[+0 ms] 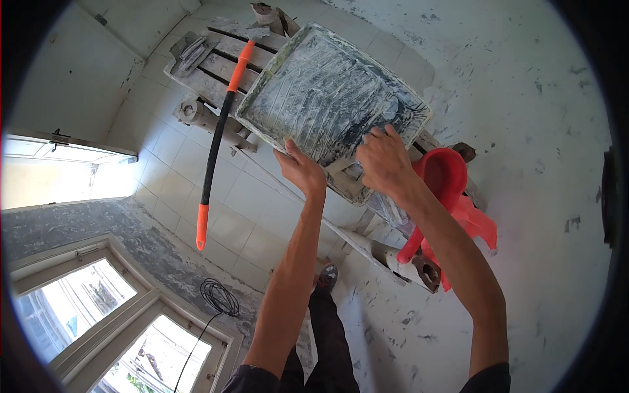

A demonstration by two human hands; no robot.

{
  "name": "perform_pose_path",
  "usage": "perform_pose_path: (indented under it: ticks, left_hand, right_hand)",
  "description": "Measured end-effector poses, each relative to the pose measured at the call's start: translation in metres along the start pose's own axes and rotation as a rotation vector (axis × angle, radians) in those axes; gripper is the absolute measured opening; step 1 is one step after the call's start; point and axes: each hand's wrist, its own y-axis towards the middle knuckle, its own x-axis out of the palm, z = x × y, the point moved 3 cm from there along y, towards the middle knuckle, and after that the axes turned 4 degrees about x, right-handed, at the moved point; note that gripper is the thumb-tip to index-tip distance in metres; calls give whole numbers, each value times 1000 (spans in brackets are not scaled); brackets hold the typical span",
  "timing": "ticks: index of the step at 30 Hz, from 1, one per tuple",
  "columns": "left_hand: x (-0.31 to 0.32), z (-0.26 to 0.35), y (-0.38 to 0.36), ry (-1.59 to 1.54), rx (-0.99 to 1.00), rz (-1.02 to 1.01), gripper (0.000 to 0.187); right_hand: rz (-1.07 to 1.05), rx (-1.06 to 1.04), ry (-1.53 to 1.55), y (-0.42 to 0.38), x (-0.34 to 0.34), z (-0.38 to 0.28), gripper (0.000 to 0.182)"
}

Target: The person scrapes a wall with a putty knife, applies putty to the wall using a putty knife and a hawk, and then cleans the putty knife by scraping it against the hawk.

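Observation:
A large tray (308, 92), smeared with white and dark grey residue, sits tilted on a worn bench. My left hand (301, 171) grips its near edge, with the thumb up at the rim and the other fingers hidden underneath. Over the tray's near right corner is my right hand (383, 160), its fingers curled closed. What those fingers hold, if anything, is hidden; a dark patch lies beside them inside the tray.
A black pole with orange ends (216, 141) leans across the bench (226, 65) on the left. Right of the tray are a red scoop-like container (445, 173) and a crumpled red bag (475, 223). Coiled black cable (219, 297) hangs near the windows. A shoe (326, 278) shows below.

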Motion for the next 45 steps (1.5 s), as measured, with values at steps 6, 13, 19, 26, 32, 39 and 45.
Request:
perform_pose_path:
  ticks: [6, 13, 19, 26, 32, 39, 45]
  left_hand:
    - [-1, 0, 1, 4, 4, 4, 47]
    - [0, -1, 0, 9, -1, 11, 48]
    - [0, -2, 1, 10, -2, -12, 49]
    - [0, -1, -1, 1, 32, 17, 48]
    - [0, -7, 0, 23, 1, 12, 47]
    - [-3, -6, 0, 26, 16, 7, 46]
    - [0, -3, 0, 15, 51, 11, 46]
  right_hand:
    - [102, 11, 21, 4, -9, 5, 10]
    - [81, 65, 89, 1, -14, 8, 12]
    - [-48, 4, -39, -4, 6, 0, 12]
    - [7, 12, -3, -4, 6, -1, 10]
    - [151, 54, 26, -1, -8, 7, 8]
    - [45, 43, -28, 0, -11, -2, 8]
    - [36, 7, -18, 6, -1, -8, 8]
